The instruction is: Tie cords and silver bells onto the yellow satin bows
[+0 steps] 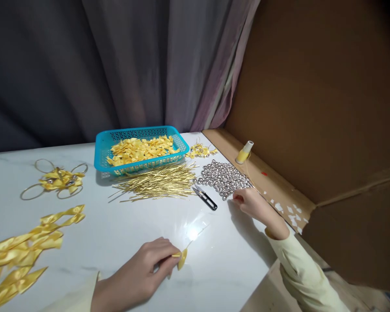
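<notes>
Low over the front of the table, my left hand [146,266] pinches a small yellow satin bow [182,259], with a thin gold-coloured strand [195,237] sticking out of it up to the right. My right hand [247,200] is at the near edge of a pile of silver, bead-like pieces [224,177], fingers curled together; what they hold, if anything, is hidden. Thread snips [205,198] with black handles lie left of that hand. Behind them spreads a heap of gold twist ties [159,182].
A blue plastic basket [99,152] of yellow ribbon pieces stands at the back. Yellow bows [29,249] lie at left, below a wire-looped bunch [60,180]. A smaller bunch [201,150] lies right of the basket. A yellow thread spool [244,152] stands on cardboard [312,143] at right.
</notes>
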Demonstrator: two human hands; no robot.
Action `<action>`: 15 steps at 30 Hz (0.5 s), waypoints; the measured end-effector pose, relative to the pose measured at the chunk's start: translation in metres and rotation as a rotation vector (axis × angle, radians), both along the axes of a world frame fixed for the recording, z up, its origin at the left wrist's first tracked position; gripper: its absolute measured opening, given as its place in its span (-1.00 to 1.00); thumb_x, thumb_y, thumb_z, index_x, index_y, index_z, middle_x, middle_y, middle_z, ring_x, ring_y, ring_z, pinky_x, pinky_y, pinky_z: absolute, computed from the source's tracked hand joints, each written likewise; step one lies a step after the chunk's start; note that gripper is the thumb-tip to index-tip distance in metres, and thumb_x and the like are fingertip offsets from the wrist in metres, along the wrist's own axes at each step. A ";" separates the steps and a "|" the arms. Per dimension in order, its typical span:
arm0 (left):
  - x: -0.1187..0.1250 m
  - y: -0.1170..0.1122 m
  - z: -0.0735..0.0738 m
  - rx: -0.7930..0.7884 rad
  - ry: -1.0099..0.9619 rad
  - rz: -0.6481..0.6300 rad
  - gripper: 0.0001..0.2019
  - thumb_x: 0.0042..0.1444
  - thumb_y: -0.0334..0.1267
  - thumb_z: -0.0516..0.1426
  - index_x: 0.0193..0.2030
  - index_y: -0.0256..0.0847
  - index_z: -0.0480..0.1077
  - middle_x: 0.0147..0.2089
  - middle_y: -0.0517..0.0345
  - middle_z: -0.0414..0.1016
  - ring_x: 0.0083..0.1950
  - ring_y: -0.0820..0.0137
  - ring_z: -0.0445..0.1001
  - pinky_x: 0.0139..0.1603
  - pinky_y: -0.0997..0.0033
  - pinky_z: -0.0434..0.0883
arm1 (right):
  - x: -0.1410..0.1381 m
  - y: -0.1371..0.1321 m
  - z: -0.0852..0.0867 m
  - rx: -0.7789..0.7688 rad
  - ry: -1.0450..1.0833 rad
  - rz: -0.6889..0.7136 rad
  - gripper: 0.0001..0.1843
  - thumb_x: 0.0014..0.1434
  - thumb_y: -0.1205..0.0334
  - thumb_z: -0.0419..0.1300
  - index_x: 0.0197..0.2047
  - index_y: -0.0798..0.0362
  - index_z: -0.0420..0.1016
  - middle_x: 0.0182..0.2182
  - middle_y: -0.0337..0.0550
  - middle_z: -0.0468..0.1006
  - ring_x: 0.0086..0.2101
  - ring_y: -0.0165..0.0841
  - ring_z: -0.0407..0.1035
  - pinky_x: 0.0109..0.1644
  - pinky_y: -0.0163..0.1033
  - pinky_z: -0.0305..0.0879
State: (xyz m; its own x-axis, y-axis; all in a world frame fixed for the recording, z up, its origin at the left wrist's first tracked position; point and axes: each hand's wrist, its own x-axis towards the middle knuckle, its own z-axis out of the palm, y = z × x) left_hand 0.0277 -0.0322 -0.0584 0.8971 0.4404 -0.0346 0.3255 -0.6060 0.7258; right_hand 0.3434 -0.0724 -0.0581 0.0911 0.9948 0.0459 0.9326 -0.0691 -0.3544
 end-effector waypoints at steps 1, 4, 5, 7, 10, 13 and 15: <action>0.000 0.000 0.000 -0.002 0.004 0.000 -0.71 0.25 -0.31 -0.10 -0.43 -0.21 0.34 -0.43 0.16 0.41 -0.34 0.41 0.38 -0.29 0.47 0.28 | -0.001 0.000 -0.001 0.007 -0.011 0.013 -0.79 -0.02 0.52 0.03 -0.55 0.07 0.36 -0.59 -0.18 0.39 -0.53 -0.38 0.24 -0.45 -0.31 0.05; -0.001 -0.001 -0.001 -0.006 -0.005 0.002 -0.72 0.24 -0.31 -0.09 -0.41 -0.21 0.36 -0.42 0.15 0.42 -0.33 0.41 0.38 -0.28 0.47 0.29 | -0.005 0.001 -0.005 0.035 -0.045 0.064 -0.79 0.04 0.50 0.03 -0.52 0.08 0.37 -0.44 -0.11 0.41 -0.41 -0.34 0.28 -0.36 -0.28 0.13; -0.001 -0.001 -0.001 -0.005 -0.010 -0.001 -0.72 0.24 -0.31 -0.09 -0.41 -0.21 0.36 -0.42 0.15 0.42 -0.34 0.41 0.38 -0.29 0.47 0.29 | -0.006 0.002 -0.006 0.060 -0.072 0.094 -0.79 0.06 0.50 0.02 -0.51 0.08 0.36 -0.38 -0.08 0.41 -0.37 -0.31 0.28 -0.33 -0.26 0.17; -0.002 -0.001 -0.001 -0.004 -0.026 0.001 -0.72 0.24 -0.31 -0.09 -0.41 -0.20 0.37 -0.43 0.15 0.43 -0.35 0.41 0.38 -0.30 0.47 0.29 | -0.010 0.003 -0.005 0.135 -0.152 0.174 -0.78 0.10 0.50 0.01 -0.50 0.09 0.36 -0.25 -0.01 0.40 -0.27 -0.26 0.26 -0.26 -0.20 0.22; -0.002 -0.001 0.000 -0.004 -0.034 0.013 -0.72 0.24 -0.31 -0.09 -0.41 -0.20 0.38 -0.41 0.15 0.43 -0.35 0.41 0.38 -0.31 0.47 0.29 | -0.016 0.006 -0.001 0.227 -0.276 0.311 -0.79 0.12 0.49 0.03 -0.48 0.10 0.37 -0.01 0.03 0.34 -0.09 -0.14 0.19 -0.14 -0.09 0.26; -0.002 -0.001 0.000 0.004 -0.026 0.011 -0.72 0.25 -0.31 -0.09 -0.40 -0.20 0.38 -0.41 0.15 0.43 -0.34 0.41 0.38 -0.29 0.47 0.28 | -0.024 0.009 0.004 0.226 -0.345 0.432 -0.76 0.14 0.53 0.00 -0.42 0.10 0.41 0.05 -0.01 0.32 0.01 -0.11 0.12 -0.07 -0.05 0.24; -0.002 -0.002 -0.001 0.010 -0.023 0.007 -0.73 0.25 -0.31 -0.09 -0.39 -0.20 0.38 -0.40 0.16 0.43 -0.33 0.41 0.38 -0.29 0.47 0.27 | -0.028 0.012 0.007 0.203 -0.369 0.494 -0.74 0.16 0.55 -0.03 -0.35 0.11 0.42 0.01 -0.01 0.36 0.01 -0.15 0.14 -0.08 -0.08 0.22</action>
